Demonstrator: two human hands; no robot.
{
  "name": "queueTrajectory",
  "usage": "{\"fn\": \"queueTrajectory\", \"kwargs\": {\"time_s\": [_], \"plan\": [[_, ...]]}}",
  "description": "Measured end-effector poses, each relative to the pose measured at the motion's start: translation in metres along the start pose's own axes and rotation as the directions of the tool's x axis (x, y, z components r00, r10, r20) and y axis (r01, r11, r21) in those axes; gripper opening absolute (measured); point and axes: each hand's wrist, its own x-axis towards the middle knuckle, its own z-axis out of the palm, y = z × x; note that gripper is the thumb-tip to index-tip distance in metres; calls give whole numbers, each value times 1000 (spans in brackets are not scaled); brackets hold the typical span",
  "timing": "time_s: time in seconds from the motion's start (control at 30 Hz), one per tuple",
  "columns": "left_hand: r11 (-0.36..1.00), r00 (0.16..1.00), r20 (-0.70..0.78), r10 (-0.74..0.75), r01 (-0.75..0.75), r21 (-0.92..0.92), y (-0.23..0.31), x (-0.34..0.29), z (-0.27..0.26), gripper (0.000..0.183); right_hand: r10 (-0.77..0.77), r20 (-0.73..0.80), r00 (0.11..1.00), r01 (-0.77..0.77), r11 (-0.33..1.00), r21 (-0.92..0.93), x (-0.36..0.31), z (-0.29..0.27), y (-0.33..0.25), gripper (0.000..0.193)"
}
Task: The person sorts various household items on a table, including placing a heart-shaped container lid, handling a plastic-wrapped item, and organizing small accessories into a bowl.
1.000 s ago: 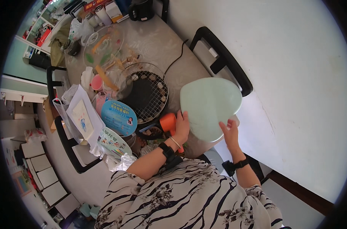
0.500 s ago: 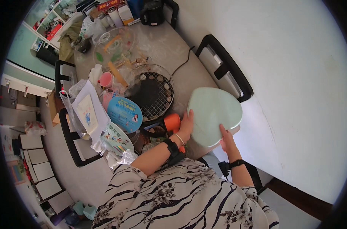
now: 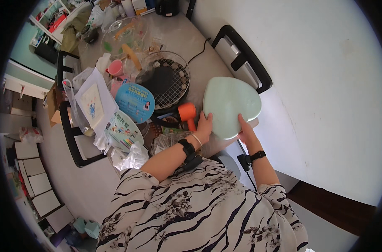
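Both my hands hold a smooth, pale green heart-shaped piece (image 3: 231,105) at the table's right side. Whether it is a closed box or only a lid, I cannot tell. My left hand (image 3: 204,127) grips its left edge, thumb on top. At its lower edge, my right hand (image 3: 246,132) has its thumb on the top face, with the other fingers hidden beneath. Left of my left hand lies an orange and black hair dryer (image 3: 186,112). Beyond that stands a round grill with a wire mesh (image 3: 174,90) and a dark middle.
Blue and white hand fans (image 3: 134,101), papers (image 3: 90,107), a pink cup (image 3: 115,67) and plastic bags crowd the table's left. Clear round covers (image 3: 124,35) and a black kettle (image 3: 166,7) stand farther back. A black-framed chair (image 3: 262,77) is against the right wall.
The whole view has shifted, so the table sits higher in the picture. The heart-shaped piece has moved slightly away from me, still in both hands.
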Motion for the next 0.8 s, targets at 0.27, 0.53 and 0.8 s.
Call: {"fn": "queueTrajectory", "kwargs": {"time_s": [0.27,0.53,0.8], "plan": [[994,996,-63,70,-75,-80,26,11,-9,47,106,-4,994,-105,990,93,16,18,13,60],[998,975,-213,63,-62,9,53,27,-6,49,141,30,990,-137,985,-109,26,47,-22,65],[995,982,-163,96,-92,28,69,15,-4,50,287,75,955,-275,952,-137,33,34,-33,65]]}}
